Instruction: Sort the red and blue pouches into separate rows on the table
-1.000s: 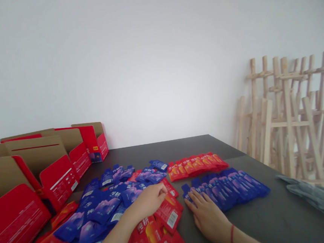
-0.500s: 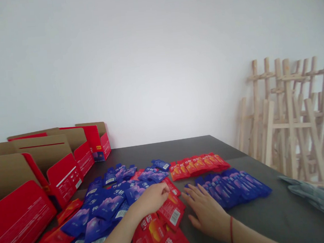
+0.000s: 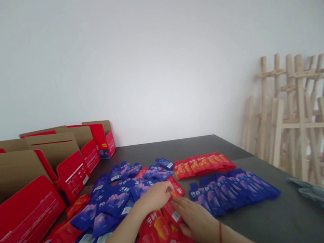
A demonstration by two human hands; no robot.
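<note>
My left hand (image 3: 156,196) is closed, its curled fingers at the top of a red pouch (image 3: 170,210) whose barcode side faces up. From the right, my right hand (image 3: 197,217) has its fingers together on the same pouch, the thumb lower at its edge. Other red pouches (image 3: 157,228) with orange fruit prints lie under and in front of the hands. To the left spreads a loose heap of blue pouches (image 3: 112,201). Right of my hands, blue pouches (image 3: 230,191) overlap in a neat row, with a row of red pouches (image 3: 202,165) behind them.
Several open red cartons (image 3: 70,175) with brown insides line the left side of the dark table (image 3: 164,147). A grey cloth-like item (image 3: 322,198) lies at the right edge. Wooden easels (image 3: 300,120) stand beyond it against the white wall (image 3: 156,61).
My right hand has moved left from beside the blue row onto the red pouch and its fingers have closed up. The left hand stays about where it was. The view has turned slightly left.
</note>
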